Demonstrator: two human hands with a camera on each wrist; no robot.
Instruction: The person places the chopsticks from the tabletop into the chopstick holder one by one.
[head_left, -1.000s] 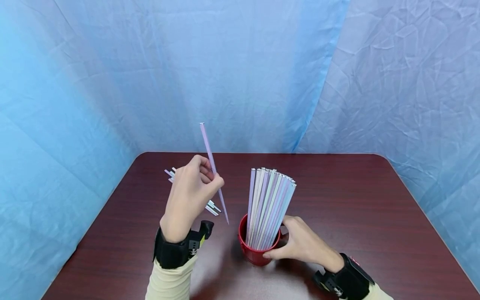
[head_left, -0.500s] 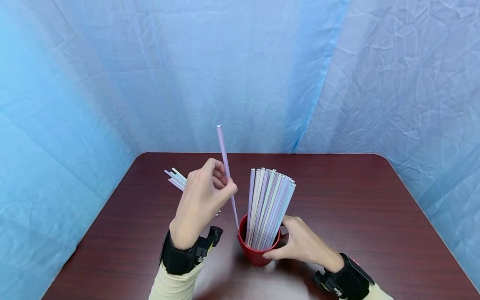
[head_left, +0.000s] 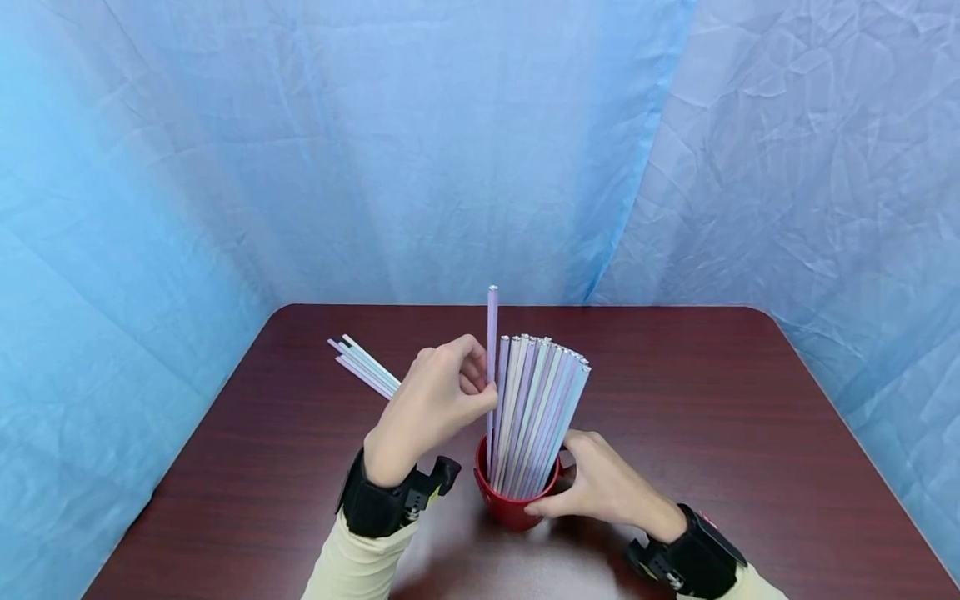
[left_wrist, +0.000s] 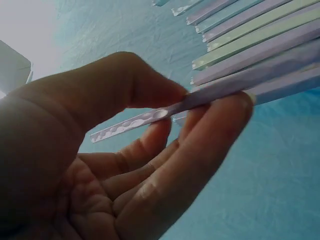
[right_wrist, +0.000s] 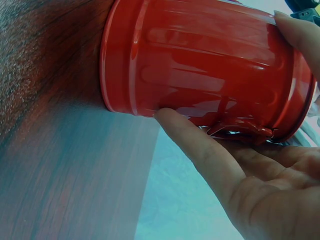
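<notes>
A red metal cup point(head_left: 512, 504) point(right_wrist: 200, 70) stands on the dark wooden table point(head_left: 712, 400), packed with several pale straws point(head_left: 542, 408). My left hand point(head_left: 442, 400) point(left_wrist: 165, 130) pinches one lilac straw point(head_left: 492, 333) point(left_wrist: 150, 116) upright between thumb and fingers, its lower end inside the cup at the left of the bundle. My right hand point(head_left: 592, 483) point(right_wrist: 235, 165) curls round the cup's right side, thumb and fingers on its wall.
A small heap of loose straws point(head_left: 363, 364) lies on the table behind my left hand. Blue cloth point(head_left: 450, 150) hangs behind and on both sides of the table. Bare tabletop stretches to the right of the cup.
My left hand has carried the lilac straw rightwards, turned it upright and lowered its end into the cup. The right hand and cup have stayed put.
</notes>
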